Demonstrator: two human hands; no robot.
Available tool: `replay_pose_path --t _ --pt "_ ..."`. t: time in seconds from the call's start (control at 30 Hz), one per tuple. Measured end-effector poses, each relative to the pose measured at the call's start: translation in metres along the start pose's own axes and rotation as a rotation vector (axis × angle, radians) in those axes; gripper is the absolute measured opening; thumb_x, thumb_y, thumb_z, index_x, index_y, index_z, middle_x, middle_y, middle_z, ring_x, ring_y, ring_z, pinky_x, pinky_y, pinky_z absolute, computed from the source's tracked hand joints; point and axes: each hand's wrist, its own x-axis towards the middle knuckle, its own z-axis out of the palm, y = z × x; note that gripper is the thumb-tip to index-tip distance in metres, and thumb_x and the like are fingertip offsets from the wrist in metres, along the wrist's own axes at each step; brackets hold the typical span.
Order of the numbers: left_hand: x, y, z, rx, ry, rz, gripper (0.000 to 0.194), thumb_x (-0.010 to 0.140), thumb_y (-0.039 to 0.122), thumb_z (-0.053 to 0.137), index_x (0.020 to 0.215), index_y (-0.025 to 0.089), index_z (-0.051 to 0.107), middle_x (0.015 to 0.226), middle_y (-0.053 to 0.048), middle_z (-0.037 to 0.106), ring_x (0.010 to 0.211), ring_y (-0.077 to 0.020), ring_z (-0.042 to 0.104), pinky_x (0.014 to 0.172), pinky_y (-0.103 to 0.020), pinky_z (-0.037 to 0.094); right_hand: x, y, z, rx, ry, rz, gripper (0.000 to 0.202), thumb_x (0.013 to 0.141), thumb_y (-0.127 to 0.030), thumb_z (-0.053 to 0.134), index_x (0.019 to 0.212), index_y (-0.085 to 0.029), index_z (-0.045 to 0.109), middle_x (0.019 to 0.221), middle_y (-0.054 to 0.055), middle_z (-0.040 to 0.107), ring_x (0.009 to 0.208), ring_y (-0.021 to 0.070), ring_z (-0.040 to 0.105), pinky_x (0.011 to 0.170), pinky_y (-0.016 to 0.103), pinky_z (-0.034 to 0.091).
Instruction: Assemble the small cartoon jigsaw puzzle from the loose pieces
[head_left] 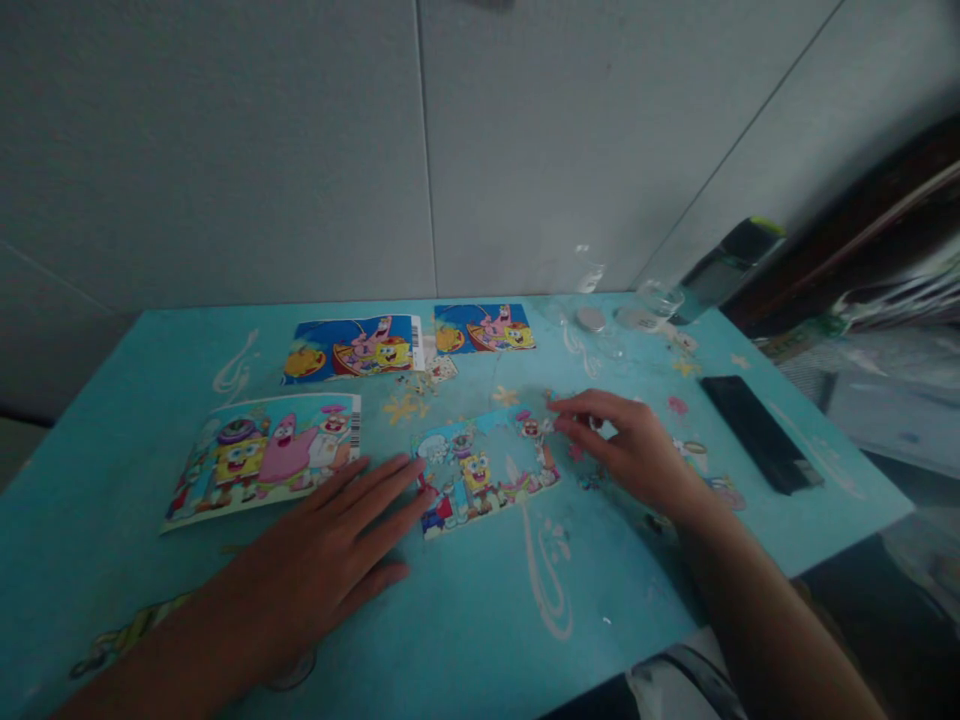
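Note:
A partly assembled jigsaw puzzle [480, 475] with cartoon figures lies on the table, its frame mostly joined and a gap in the upper middle where the tabletop shows through. My left hand [337, 545] rests flat with fingers spread, fingertips at the puzzle's left edge. At the puzzle's upper right corner, my right hand [619, 440] pinches a small pale puzzle piece [549, 426] between thumb and index finger, largely covered by the fingertips. Loose puzzle pieces [591, 480] lie under and beside the right hand. A picture sheet [274, 455] showing the same figures sits left of the puzzle.
Toward the wall lie a blue picture sheet [356, 348] and a matching blue finished puzzle [486, 329], with small pieces [427, 377] nearby. A black phone [761, 432] is at right. Behind stand a dark bottle [727, 268], a clear container [660, 298] and a round lid [590, 319].

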Motion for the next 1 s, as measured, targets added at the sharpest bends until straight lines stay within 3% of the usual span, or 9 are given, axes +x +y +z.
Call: replay_pose_path --t 0.07,0.13,0.23,0.33,0.5,0.63,0.83,1.0 --pt "0.001 0.000 -0.001 0.010 0.015 0.009 0.049 0.110 0.039 0.048 0.157 0.027 0.047 0.163 -0.007 0.045 0.148 -0.0242 0.045 0.130 -0.044 0.016 0.002 0.022 -0.017 -0.147 0.224 0.174 0.025 0.096 -0.036 0.068 0.114 -0.023 0.080 0.089 0.005 0.077 0.072 0.0182 0.065 0.070 0.033 0.052" --pt "0.002 0.000 -0.003 0.017 0.036 0.017 0.047 0.111 0.039 0.045 0.156 0.026 0.049 0.161 -0.006 0.048 0.147 -0.0232 0.046 0.130 -0.042 0.015 0.002 0.045 -0.035 -0.250 0.365 0.304 0.028 0.093 -0.038 0.069 0.112 -0.021 0.081 0.081 0.005 0.076 0.067 0.0190 0.064 0.068 0.035 0.050" --pt "0.004 0.000 -0.004 0.009 0.057 0.019 0.047 0.111 0.041 0.044 0.155 0.027 0.050 0.159 -0.005 0.051 0.145 -0.0232 0.048 0.130 -0.042 0.018 -0.001 0.073 -0.055 -0.340 0.381 0.413 0.028 0.089 -0.039 0.070 0.106 -0.020 0.083 0.084 0.007 0.078 0.071 0.0218 0.068 0.071 0.037 0.050" --pt "0.002 -0.001 -0.001 -0.004 0.056 0.022 0.048 0.110 0.044 0.047 0.155 0.027 0.051 0.161 -0.006 0.049 0.145 -0.0240 0.048 0.131 -0.042 0.017 -0.003 0.085 -0.060 -0.370 0.299 0.477 0.028 0.087 -0.037 0.068 0.103 -0.019 0.083 0.087 0.008 0.080 0.072 0.0224 0.069 0.072 0.038 0.051" --pt "-0.003 -0.004 0.005 -0.005 0.043 0.019 0.050 0.108 0.041 0.050 0.157 0.029 0.048 0.161 -0.003 0.048 0.145 -0.0229 0.049 0.132 -0.040 0.012 -0.002 0.085 -0.051 -0.362 0.196 0.485 0.023 0.085 -0.033 0.070 0.099 -0.020 0.083 0.085 0.007 0.079 0.072 0.0215 0.068 0.072 0.036 0.051" --pt "-0.002 -0.006 0.006 0.001 0.035 0.038 0.051 0.108 0.042 0.050 0.157 0.027 0.047 0.163 -0.003 0.046 0.146 -0.0224 0.047 0.132 -0.038 0.007 -0.001 0.076 -0.050 -0.345 0.144 0.457 0.022 0.087 -0.036 0.071 0.097 -0.020 0.083 0.082 0.006 0.077 0.069 0.0196 0.067 0.071 0.035 0.051" --pt "-0.001 -0.006 0.004 0.005 0.045 0.041 0.052 0.107 0.041 0.052 0.157 0.028 0.048 0.161 -0.004 0.049 0.143 -0.0237 0.050 0.131 -0.041 0.014 -0.002 0.054 -0.045 -0.194 -0.120 0.316 0.020 0.086 -0.041 0.076 0.095 -0.025 0.082 0.087 0.003 0.077 0.078 0.0199 0.069 0.072 0.033 0.052" --pt "0.000 -0.004 0.001 0.032 0.017 0.047 0.051 0.109 0.045 0.049 0.156 0.026 0.049 0.163 -0.004 0.045 0.147 -0.0230 0.044 0.131 -0.040 0.007 -0.004 0.055 -0.040 -0.221 -0.124 0.298 0.019 0.085 -0.039 0.078 0.098 -0.025 0.081 0.088 0.002 0.076 0.078 0.0198 0.069 0.071 0.032 0.052"
